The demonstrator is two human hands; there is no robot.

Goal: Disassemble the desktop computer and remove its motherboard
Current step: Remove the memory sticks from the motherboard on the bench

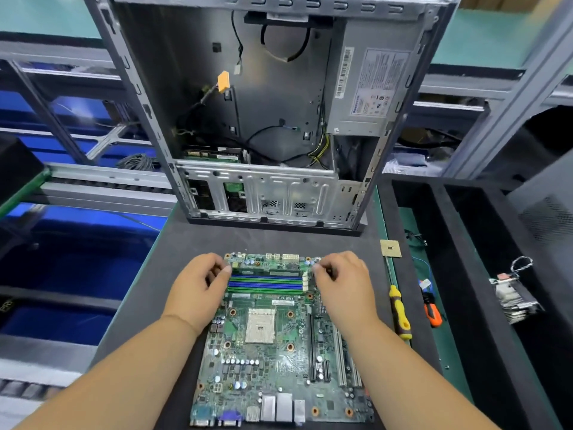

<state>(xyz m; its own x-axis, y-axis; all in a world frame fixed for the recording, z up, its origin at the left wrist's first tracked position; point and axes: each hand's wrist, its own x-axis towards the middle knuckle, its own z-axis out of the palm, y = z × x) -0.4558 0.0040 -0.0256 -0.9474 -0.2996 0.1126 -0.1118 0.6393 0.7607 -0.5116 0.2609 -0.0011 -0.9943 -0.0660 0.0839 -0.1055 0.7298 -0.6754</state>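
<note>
Two grips (198, 283) (344, 282), one motherboard (273, 346), four slots (266, 284)

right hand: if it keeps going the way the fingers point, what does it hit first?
The right hand points left across the motherboard. Its fingertips sit at the right end of the memory slots, so the slot latch or memory stick there likely comes first; contact may already exist, depth is unclear.

Motherboard (273, 346) green w/ blue-and-green striped RAM slots (266, 283) & white CPU socket (259, 325). Case (266, 193) grey metal, orange connector (223, 82) inside. Screwdriver (400, 313) yellow/black; table (192, 240) dark grey.
</note>
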